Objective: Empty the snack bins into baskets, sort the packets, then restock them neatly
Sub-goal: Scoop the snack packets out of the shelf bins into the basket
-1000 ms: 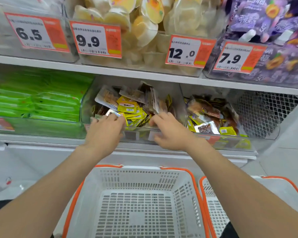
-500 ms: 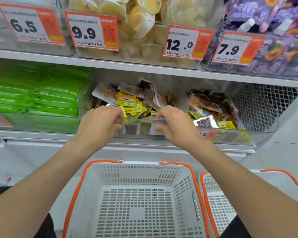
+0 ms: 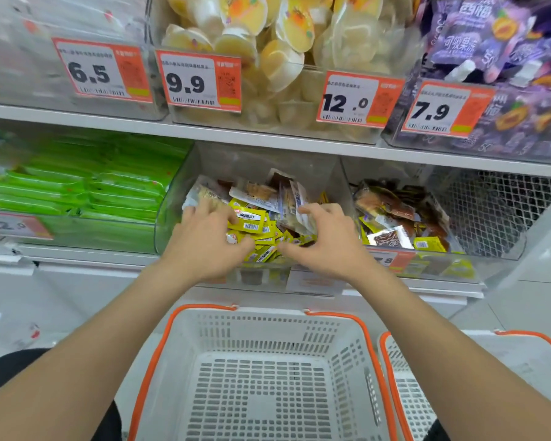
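A clear middle bin (image 3: 173, 214) on the lower shelf holds a loose heap of yellow and white snack packets (image 3: 261, 218). Both my hands are inside it. My left hand (image 3: 204, 241) digs its curled fingers into the left of the heap, thumb over the yellow packets. My right hand (image 3: 326, 245) curls round white and yellow packets on the right. Below stands a white basket (image 3: 268, 329) with an orange rim and nothing in it. A second white basket (image 3: 404, 396) sits beside it on the right.
The neighbouring clear bin (image 3: 497, 249) to the right holds brown and yellow packets (image 3: 395, 214). A bin of green packets (image 3: 93, 192) is on the left. The shelf above carries jelly cups (image 3: 268, 43), purple pouches (image 3: 490, 36) and price tags.
Both hands let go of the bin's front rim and moved forward into the heap of packets. The camera has come closer to the shelf.
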The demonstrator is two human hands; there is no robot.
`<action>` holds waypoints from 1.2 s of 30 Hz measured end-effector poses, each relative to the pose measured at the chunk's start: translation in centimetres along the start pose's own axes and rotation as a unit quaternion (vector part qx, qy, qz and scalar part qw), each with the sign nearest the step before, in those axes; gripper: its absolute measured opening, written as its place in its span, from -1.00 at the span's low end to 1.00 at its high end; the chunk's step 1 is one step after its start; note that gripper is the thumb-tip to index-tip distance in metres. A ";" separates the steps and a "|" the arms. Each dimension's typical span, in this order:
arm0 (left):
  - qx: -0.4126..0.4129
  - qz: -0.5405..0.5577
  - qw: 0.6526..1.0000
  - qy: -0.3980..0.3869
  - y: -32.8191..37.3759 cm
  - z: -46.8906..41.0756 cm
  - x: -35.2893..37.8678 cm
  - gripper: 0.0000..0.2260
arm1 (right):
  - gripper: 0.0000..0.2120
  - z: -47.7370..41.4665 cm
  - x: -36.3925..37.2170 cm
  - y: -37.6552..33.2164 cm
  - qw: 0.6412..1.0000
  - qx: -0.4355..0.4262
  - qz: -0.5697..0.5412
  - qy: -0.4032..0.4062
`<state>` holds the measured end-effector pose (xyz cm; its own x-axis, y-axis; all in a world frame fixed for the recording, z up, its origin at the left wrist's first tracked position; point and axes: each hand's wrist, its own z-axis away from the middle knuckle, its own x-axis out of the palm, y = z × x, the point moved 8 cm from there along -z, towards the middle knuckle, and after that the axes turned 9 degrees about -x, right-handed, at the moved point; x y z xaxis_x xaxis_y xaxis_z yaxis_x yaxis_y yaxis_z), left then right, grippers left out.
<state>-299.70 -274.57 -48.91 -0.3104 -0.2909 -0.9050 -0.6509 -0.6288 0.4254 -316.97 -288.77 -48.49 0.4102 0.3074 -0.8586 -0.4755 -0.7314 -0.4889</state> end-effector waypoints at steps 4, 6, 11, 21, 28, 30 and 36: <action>-0.102 -0.050 0.993 -0.031 -1.2 -2.5 1.9 -0.31 | 0.29 -2.0 3.2 0.7 0.986 0.094 -0.025 -0.133; -0.105 -0.042 0.993 -0.038 -1.1 -3.4 2.6 -0.19 | 0.40 -3.2 4.6 1.2 0.981 0.120 -0.021 -0.154; -0.086 -0.025 0.994 -0.058 -1.8 -5.3 3.4 -0.14 | 0.31 -5.5 6.6 1.9 0.973 0.106 0.090 -0.182; 0.015 0.073 0.997 0.035 0.4 -4.9 1.4 -0.67 | -0.31 -7.0 5.0 -0.8 0.963 -0.044 0.258 -0.064; 0.077 -0.062 0.990 0.098 1.8 -3.9 0.1 -0.76 | 0.20 -7.8 7.2 -2.1 0.964 -0.061 0.218 -0.142; 0.060 -0.079 0.987 0.127 0.9 -4.6 -0.7 -0.59 | 0.10 -8.5 8.5 -2.1 0.956 -0.070 0.227 -0.172; -0.019 -0.075 0.997 0.008 -1.8 -6.4 1.0 -0.25 | -0.32 -11.4 6.2 -3.9 0.945 -0.136 0.278 -0.107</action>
<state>-294.40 -278.41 -50.64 -0.2001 -0.2022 -0.9587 -0.6628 -0.6926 0.2845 -303.70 -290.99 -50.19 -0.0248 -0.0758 -0.9968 -0.3408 -0.9367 0.0797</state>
